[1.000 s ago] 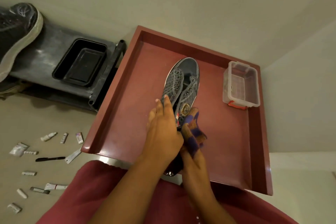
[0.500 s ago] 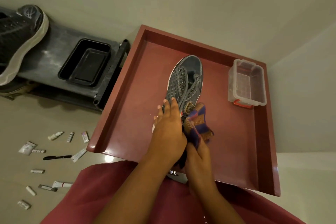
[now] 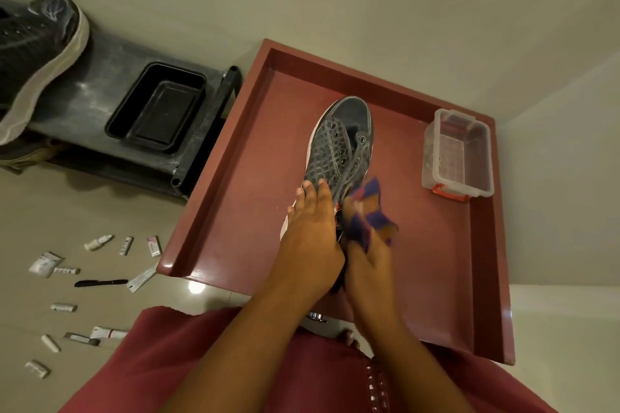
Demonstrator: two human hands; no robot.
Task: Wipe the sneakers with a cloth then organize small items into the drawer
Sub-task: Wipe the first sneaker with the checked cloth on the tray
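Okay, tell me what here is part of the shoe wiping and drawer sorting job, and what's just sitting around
Part of the job:
grey sneaker, steadied by the left hand
checked cloth in the right hand
red drawer
small items scattered on the floor
second sneaker on the rack

Lying about:
black tray
dark rack
clear plastic box, empty, possibly meant for sorting

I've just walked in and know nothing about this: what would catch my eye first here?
Two hands at work over a red drawer: the left hand steadies a grey sneaker while the right hand rubs it with a blue-and-orange cloth. A clear plastic box sits in the drawer's far right corner. Small tubes and packets lie scattered on the floor at left.
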